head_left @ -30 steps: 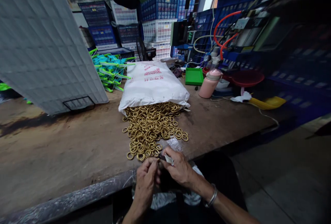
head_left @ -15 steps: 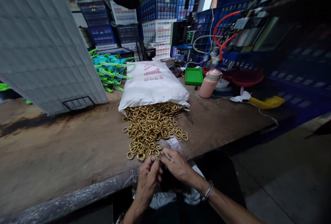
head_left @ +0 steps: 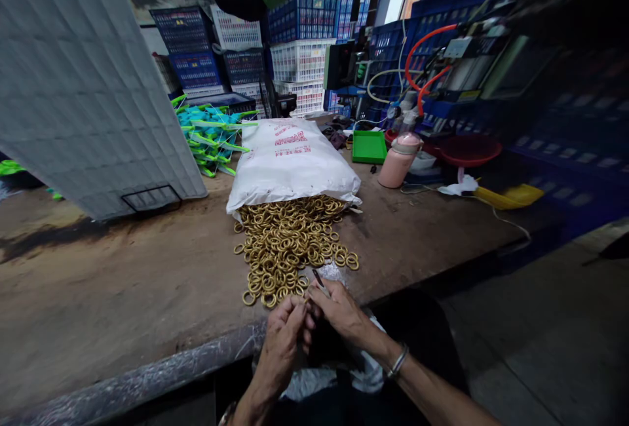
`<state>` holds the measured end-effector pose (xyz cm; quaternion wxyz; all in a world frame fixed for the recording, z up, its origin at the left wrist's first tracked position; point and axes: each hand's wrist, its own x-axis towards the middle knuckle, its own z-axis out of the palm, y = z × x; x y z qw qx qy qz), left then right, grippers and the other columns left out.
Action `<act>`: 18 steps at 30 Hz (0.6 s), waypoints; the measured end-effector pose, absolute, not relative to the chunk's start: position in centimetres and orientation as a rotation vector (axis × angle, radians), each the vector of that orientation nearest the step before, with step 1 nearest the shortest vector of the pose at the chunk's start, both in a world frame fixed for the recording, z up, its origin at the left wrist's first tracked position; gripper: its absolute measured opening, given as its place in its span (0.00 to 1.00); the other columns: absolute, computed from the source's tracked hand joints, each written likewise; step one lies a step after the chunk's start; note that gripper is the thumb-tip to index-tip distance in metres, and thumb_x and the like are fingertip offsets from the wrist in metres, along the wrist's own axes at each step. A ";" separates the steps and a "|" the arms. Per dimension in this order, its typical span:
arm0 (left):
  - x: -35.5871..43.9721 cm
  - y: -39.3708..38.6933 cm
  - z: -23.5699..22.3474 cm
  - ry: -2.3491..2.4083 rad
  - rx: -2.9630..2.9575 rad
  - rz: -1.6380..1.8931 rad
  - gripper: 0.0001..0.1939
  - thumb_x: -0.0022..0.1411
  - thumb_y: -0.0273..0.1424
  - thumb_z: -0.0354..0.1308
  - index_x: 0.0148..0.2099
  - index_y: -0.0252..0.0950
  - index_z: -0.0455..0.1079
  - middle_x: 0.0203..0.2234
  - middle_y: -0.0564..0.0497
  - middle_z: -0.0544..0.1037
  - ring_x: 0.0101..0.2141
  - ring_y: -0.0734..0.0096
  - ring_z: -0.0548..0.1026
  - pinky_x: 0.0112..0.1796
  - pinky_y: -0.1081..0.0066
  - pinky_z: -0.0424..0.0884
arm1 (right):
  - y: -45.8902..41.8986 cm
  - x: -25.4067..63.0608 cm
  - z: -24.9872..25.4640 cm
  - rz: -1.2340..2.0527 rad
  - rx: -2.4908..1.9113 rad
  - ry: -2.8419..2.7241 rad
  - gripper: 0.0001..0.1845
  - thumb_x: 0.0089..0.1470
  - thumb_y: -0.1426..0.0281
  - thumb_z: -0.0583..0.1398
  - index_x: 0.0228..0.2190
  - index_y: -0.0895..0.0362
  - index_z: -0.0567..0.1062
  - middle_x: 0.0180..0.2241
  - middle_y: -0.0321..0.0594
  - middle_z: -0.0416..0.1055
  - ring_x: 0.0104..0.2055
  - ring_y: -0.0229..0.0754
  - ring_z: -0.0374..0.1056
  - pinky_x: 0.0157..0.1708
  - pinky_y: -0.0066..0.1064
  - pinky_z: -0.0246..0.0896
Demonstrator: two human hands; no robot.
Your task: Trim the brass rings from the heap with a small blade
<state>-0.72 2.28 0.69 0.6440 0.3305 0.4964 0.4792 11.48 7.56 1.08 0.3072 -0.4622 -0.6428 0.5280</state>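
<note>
My left hand (head_left: 282, 337) is closed in a pinch at the table's front edge, with a sliver of a gold ring (head_left: 307, 301) showing at the fingertips. Touching or nearly touching it, my right hand (head_left: 339, 311) is closed around a slim grey tool (head_left: 320, 282) whose dark end points up and left; its exact kind is hard to tell. Just beyond both hands lies a heap of gold rings (head_left: 289, 236). They spill from the mouth of a white sack (head_left: 295, 167) with red print, lying on the table.
A large pale ribbed panel (head_left: 98, 85) stands on the wooden table (head_left: 147, 288) at left. Behind it are green and blue plastic pieces (head_left: 211, 128). At right stand a pink bottle (head_left: 397, 162), a green tray (head_left: 368, 147) and a yellow scoop (head_left: 514, 196). Stacked crates (head_left: 302, 59) fill the back.
The tool in my right hand has tilted, so its dark end now sticks up above the fingers. Both hands stay together in nearly the same place.
</note>
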 end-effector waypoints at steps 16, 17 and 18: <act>-1.0 2.1 1.2 1.269 0.786 1.166 0.21 0.48 0.49 0.56 0.25 0.35 0.61 0.13 0.60 0.64 0.12 0.85 0.58 0.14 0.82 0.54 | 6.8 11.8 0.5 0.775 -1.407 -2.462 0.15 0.40 0.81 0.50 0.33 0.58 0.67 0.25 0.38 0.69 0.25 0.37 0.61 0.25 0.27 0.45; -1.0 1.8 1.4 1.259 0.780 1.159 0.21 0.48 0.48 0.57 0.24 0.34 0.61 0.13 0.60 0.64 0.12 0.86 0.57 0.14 0.82 0.53 | 7.0 12.0 0.4 0.736 -1.444 -2.473 0.16 0.40 0.81 0.50 0.34 0.58 0.67 0.25 0.39 0.69 0.25 0.37 0.61 0.25 0.27 0.45; -1.0 1.4 1.6 1.242 0.771 1.150 0.21 0.48 0.48 0.57 0.24 0.34 0.61 0.13 0.59 0.64 0.12 0.86 0.57 0.13 0.82 0.53 | 7.3 12.1 0.2 0.704 -1.473 -2.464 0.16 0.41 0.81 0.50 0.35 0.58 0.67 0.25 0.39 0.69 0.25 0.38 0.61 0.25 0.28 0.44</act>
